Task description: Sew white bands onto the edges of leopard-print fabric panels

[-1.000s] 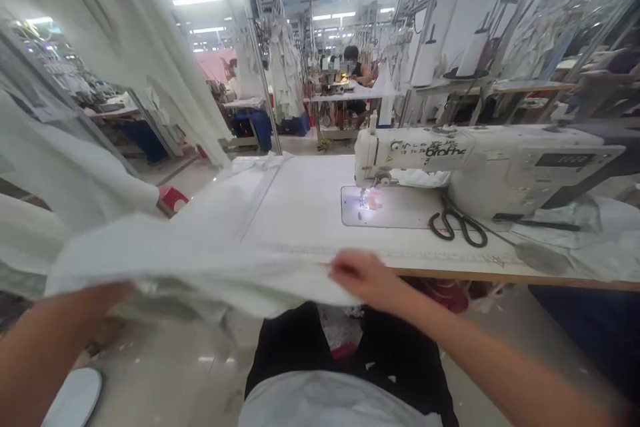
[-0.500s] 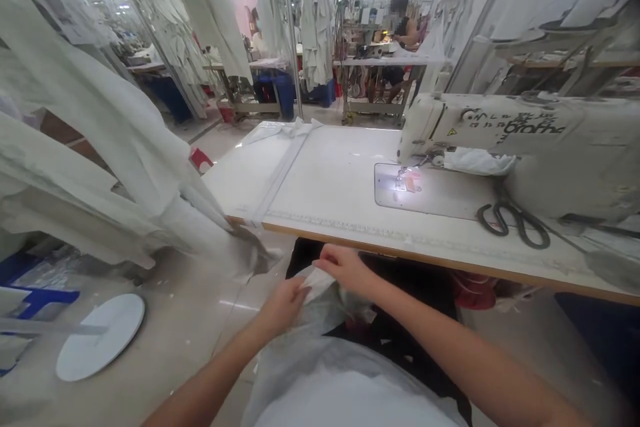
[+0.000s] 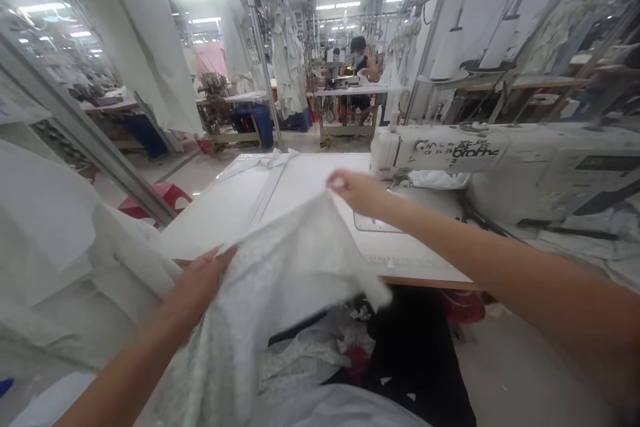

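Note:
A thin, pale patterned fabric piece is stretched between my hands above the lap and the table's front edge. My right hand pinches its upper corner in front of the sewing machine. At the other end, my left hand is closed on the fabric's left edge, its fingers partly blurred. A loose fabric tip hangs below my right hand. More of the cloth drapes down over my lap. The machine's needle area is partly hidden behind my right forearm.
The white sewing table carries fabric strips on its left. Large white cloths hang close on the left, near a red stool. Thread cones stand behind the machine. Another person sits at a machine farther back.
My hands have moved apart and up, spreading the fabric between them. My right hand is now over the table, my left farther left. The view has tilted up and shifted right.

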Demonstrator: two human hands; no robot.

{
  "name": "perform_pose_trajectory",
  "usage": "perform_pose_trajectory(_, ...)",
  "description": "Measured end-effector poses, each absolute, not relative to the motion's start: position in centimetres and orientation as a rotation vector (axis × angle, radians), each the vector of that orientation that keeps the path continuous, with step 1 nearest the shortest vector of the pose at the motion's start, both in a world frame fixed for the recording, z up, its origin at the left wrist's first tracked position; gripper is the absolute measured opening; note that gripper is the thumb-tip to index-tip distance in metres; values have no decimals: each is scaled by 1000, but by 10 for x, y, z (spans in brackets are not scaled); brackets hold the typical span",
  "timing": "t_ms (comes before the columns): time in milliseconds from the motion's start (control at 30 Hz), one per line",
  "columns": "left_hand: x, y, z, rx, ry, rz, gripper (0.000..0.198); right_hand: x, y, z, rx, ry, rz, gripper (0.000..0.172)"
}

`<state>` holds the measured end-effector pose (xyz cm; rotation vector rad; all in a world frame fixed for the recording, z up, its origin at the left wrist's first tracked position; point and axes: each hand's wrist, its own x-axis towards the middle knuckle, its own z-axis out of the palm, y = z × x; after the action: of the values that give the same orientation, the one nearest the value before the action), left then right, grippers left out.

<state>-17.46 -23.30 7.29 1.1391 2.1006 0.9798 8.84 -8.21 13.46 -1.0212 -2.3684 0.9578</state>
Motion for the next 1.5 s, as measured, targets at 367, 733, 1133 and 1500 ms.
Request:
perform_pose_trajectory(367,-163,-160,8,2302,1985,459,41,165,-149,-13,-1060,-2332,312,37)
perform_pose_trajectory(733,-86,-38,19,2170,2051,43,52,75,-159,-71,-887,-1762,1709,47)
perform_pose_trajectory(1133,-132,35,15,1890,2380,389,54,109,-155,-38,-683,-1506,2180,32)
perform_pose_trajectory(1500,-126,46,40,1966,2236,634,34,46,-170,-72,-709,-1487,2133,39)
